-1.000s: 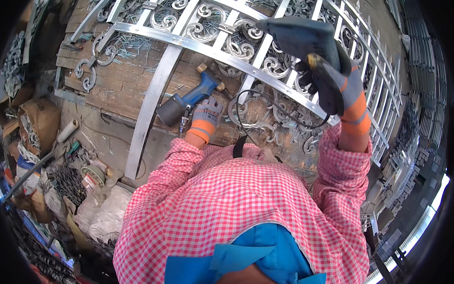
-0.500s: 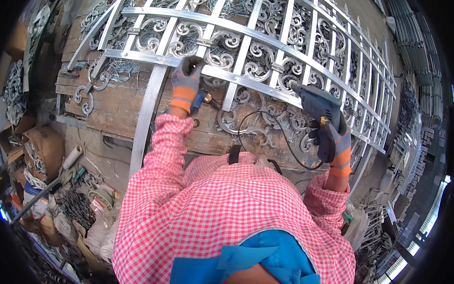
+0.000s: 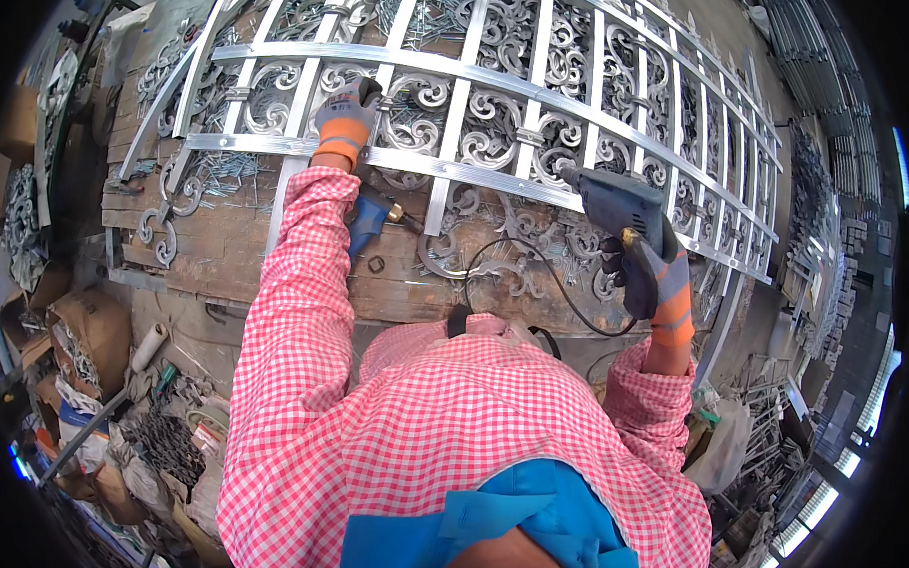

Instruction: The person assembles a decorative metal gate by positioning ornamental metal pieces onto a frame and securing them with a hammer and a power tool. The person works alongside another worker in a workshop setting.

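A silver metal fence panel (image 3: 502, 80), with straight bars and curled scroll ornaments (image 3: 412, 132) between them, lies across the wooden bench. My left hand (image 3: 348, 115), in a grey and orange glove, reaches over the near rail at a scroll beside an upright bar. Its fingers are curled, and what they pinch is hidden. My right hand (image 3: 657, 276), gloved alike, grips a dark blue power drill (image 3: 622, 204) by its handle. The drill's nose points left, close to the near rail. Below my left wrist, a second blue power tool (image 3: 369, 219) lies on the bench.
Loose scrolls (image 3: 158, 232) and scattered screws (image 3: 233, 171) cover parts of the worn wooden bench (image 3: 304, 289). A black cable (image 3: 565, 278) loops beside the drill. Cardboard boxes (image 3: 92, 331) and bags stand at lower left, with stacked metal bars (image 3: 822, 87) at far right.
My left hand has moved left and a little away along the near rail, to another scroll. The drill stays in my right hand, close to the rail. The whole view has shifted slightly.
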Action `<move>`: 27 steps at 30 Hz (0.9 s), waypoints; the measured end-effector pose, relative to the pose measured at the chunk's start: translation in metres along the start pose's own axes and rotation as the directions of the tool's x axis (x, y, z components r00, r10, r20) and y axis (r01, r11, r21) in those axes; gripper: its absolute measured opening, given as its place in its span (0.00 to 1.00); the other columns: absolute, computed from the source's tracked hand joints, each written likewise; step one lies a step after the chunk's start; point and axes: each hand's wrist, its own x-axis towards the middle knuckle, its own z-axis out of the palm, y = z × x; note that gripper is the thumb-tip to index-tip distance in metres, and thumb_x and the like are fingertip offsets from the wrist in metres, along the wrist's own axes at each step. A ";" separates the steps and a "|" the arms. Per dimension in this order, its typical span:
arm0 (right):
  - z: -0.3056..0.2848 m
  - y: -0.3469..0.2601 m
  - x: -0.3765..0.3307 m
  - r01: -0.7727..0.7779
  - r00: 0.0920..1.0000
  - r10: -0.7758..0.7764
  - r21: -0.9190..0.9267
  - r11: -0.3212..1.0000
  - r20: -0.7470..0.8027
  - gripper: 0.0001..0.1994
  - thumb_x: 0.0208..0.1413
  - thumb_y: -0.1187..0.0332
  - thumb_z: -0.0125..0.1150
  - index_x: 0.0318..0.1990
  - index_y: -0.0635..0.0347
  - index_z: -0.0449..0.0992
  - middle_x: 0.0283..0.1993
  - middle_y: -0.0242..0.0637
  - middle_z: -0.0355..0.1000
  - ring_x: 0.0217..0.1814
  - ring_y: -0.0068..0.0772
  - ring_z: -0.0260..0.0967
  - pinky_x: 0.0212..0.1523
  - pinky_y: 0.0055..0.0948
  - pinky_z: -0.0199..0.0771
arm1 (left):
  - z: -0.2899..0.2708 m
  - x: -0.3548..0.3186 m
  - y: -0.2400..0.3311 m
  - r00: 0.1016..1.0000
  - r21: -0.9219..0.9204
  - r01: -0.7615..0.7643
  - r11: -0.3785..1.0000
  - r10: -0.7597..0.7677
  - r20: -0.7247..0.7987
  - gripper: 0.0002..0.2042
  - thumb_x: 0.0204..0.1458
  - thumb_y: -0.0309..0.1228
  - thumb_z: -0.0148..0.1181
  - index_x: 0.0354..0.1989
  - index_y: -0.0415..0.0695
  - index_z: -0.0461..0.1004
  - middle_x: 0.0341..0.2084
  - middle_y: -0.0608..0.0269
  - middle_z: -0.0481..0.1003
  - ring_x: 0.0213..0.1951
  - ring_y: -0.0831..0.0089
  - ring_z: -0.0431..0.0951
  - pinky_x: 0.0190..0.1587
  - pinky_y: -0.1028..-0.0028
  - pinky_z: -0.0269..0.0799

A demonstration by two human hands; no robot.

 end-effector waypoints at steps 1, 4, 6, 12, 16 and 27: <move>-0.001 0.001 0.005 0.011 1.000 -0.011 0.006 1.000 0.001 0.23 0.54 0.63 0.65 0.55 0.60 0.68 0.32 0.37 0.76 0.24 0.25 0.72 0.20 0.22 0.67 | -0.018 -0.006 0.022 0.999 0.057 -0.022 0.998 0.020 0.035 0.19 0.51 0.46 0.60 0.48 0.51 0.74 0.42 0.58 0.79 0.47 0.56 0.77 0.48 0.62 0.72; 0.003 -0.005 0.027 0.029 0.999 -0.029 -0.002 1.000 0.043 0.23 0.54 0.61 0.65 0.55 0.60 0.68 0.31 0.37 0.75 0.23 0.26 0.72 0.19 0.22 0.68 | -0.033 -0.007 0.029 0.997 0.127 0.067 0.990 -0.071 0.023 0.19 0.52 0.45 0.59 0.49 0.49 0.73 0.44 0.57 0.78 0.47 0.56 0.77 0.48 0.62 0.73; 0.008 -0.008 0.045 0.014 0.998 -0.013 -0.008 1.000 0.069 0.24 0.54 0.60 0.65 0.55 0.60 0.68 0.30 0.37 0.75 0.23 0.26 0.72 0.19 0.23 0.69 | -0.030 -0.002 0.021 1.000 0.170 0.016 0.985 -0.019 0.018 0.19 0.53 0.45 0.58 0.49 0.48 0.73 0.45 0.55 0.77 0.47 0.56 0.77 0.49 0.62 0.73; 0.021 -0.006 0.085 -0.046 0.998 0.047 -0.018 0.999 0.051 0.22 0.53 0.59 0.66 0.50 0.59 0.68 0.27 0.37 0.73 0.19 0.30 0.71 0.16 0.27 0.68 | -0.040 -0.013 0.041 0.994 0.349 -0.078 0.934 0.049 0.093 0.16 0.54 0.43 0.58 0.48 0.50 0.73 0.45 0.57 0.77 0.50 0.61 0.76 0.48 0.64 0.74; 0.026 -0.009 0.101 -0.052 0.995 0.057 -0.060 0.997 0.081 0.23 0.52 0.57 0.67 0.50 0.59 0.68 0.28 0.39 0.74 0.19 0.30 0.72 0.16 0.27 0.69 | -0.022 -0.012 0.023 0.981 0.481 -0.195 0.855 0.157 0.117 0.14 0.54 0.38 0.57 0.48 0.54 0.73 0.48 0.65 0.75 0.52 0.65 0.74 0.50 0.64 0.74; 0.041 -0.052 0.138 -0.006 0.971 0.107 -0.426 0.905 0.213 0.23 0.53 0.57 0.64 0.48 0.66 0.69 0.22 0.38 0.69 0.16 0.28 0.68 0.16 0.27 0.68 | 0.008 -0.019 0.245 0.873 -0.960 -0.095 0.262 0.486 0.046 0.12 0.57 0.36 0.59 0.47 0.47 0.77 0.44 0.62 0.78 0.47 0.68 0.77 0.50 0.73 0.70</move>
